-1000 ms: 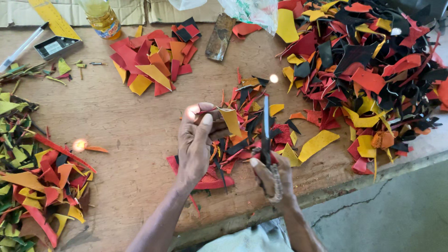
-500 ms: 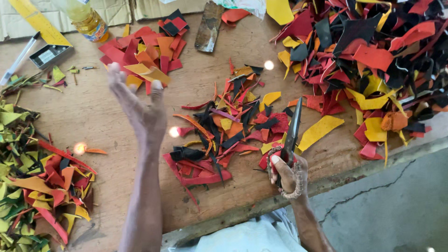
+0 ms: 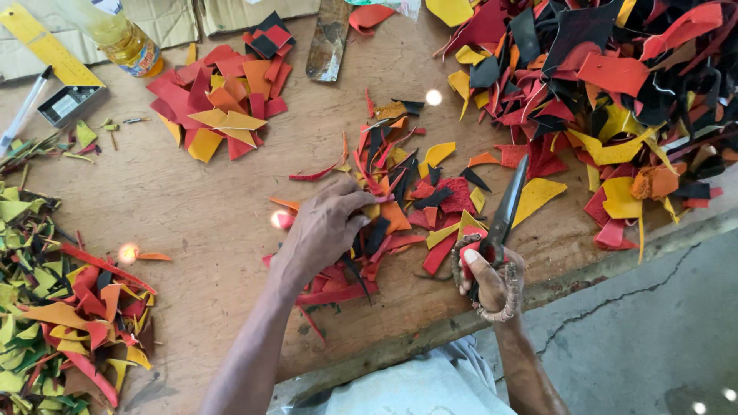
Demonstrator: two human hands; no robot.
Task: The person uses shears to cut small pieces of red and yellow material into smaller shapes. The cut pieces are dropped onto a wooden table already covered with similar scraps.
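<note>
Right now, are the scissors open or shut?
Shut. The scissors in the right hand show one dark closed blade pointing away over the scraps, with no gap.

The left hand point(image 3: 327, 227) rested palm-down on a scatter of red, orange and black scraps point(image 3: 400, 207) on the wooden counter point(image 3: 215, 207), while the right hand point(image 3: 488, 277) gripped dark scissors point(image 3: 503, 211), blades closed and pointing away

Yellow-filled bottle point(image 3: 123, 34) with a label; small grey box point(image 3: 71, 104) (open) — top left.
</note>
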